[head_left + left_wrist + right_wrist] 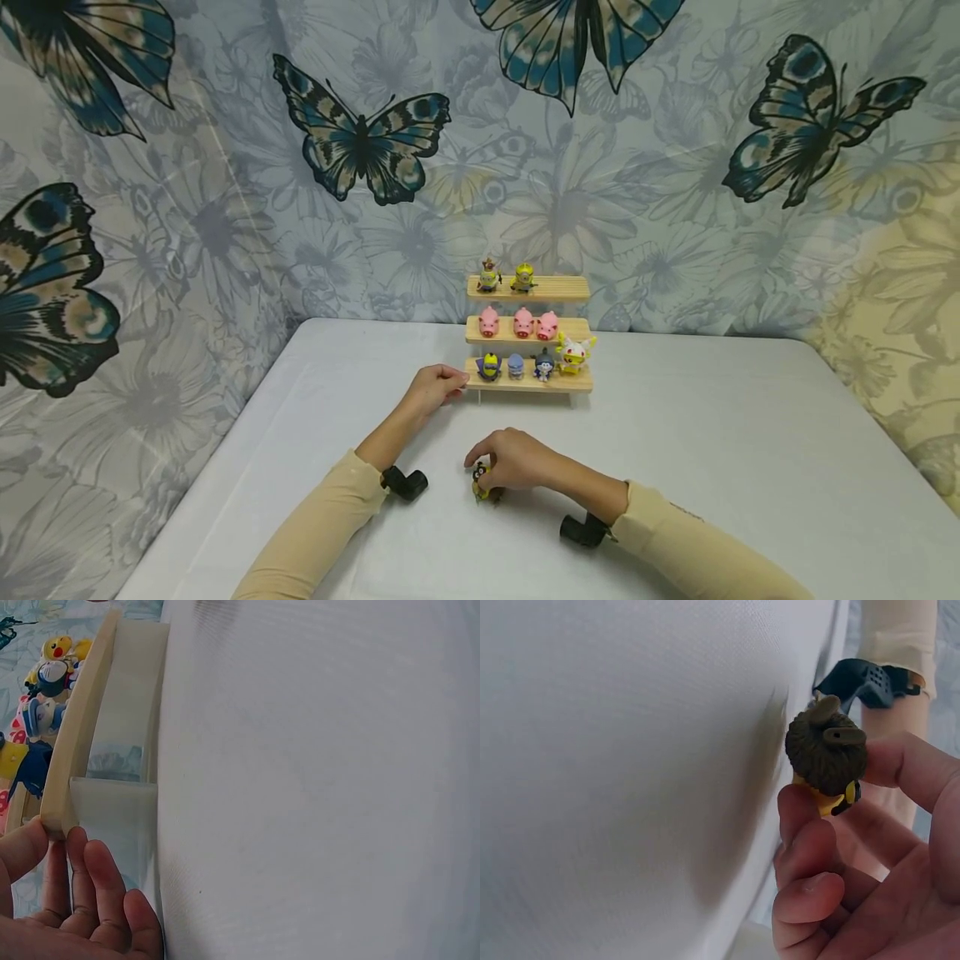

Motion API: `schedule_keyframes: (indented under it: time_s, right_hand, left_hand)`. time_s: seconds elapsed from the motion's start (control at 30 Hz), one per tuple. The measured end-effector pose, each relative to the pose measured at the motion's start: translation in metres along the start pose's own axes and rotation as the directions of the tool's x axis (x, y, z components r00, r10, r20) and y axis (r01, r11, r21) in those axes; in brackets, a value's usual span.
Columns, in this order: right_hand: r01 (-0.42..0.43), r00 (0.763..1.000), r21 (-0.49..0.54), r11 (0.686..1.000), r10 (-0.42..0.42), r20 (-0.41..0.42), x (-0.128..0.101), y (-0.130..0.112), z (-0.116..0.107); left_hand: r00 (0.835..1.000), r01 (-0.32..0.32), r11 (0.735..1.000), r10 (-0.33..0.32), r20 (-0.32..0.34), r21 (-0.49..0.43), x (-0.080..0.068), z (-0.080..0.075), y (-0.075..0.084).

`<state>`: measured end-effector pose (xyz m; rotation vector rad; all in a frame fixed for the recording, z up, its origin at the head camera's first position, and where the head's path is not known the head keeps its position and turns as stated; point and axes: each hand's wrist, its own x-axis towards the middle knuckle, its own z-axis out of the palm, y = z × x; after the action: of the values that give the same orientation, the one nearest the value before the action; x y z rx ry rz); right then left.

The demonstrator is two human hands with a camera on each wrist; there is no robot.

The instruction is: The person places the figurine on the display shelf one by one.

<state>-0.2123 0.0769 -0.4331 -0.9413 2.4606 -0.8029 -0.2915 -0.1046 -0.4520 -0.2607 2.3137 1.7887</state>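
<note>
Fingers (810, 825) of the right hand (517, 462) pinch a small brown-haired figure (826, 754) just above the white table (712, 467). The left hand (435, 387), fingers relaxed, touches the bottom end of the 3-tier wooden shelf (528, 383). Butterfly-print cloth (225, 208) covers the walls.

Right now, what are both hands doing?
Left hand: open, fingers touching the shelf end.
Right hand: pinching a figure.

White table (712, 467) bears a wooden shelf (528, 384) (three tiers).
</note>
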Motion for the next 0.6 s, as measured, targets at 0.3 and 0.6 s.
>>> schedule_keyframes:
  time_s: [0.3,0.6]
  right_hand:
    - [0.02,1.0,0.008,1.0,-0.02,0.014,0.0017,0.0019,0.0019]
    - [0.039,0.999,0.012,0.999,-0.039,-0.002,0.0003,0.0024,-0.0009]
  left_hand:
    - [1.0,0.006,1.0,-0.006,0.004,-0.006,0.0007,-0.0007,0.0008]
    - [1.0,0.006,1.0,-0.006,0.004,-0.011,0.0013,-0.0009,-0.0012]
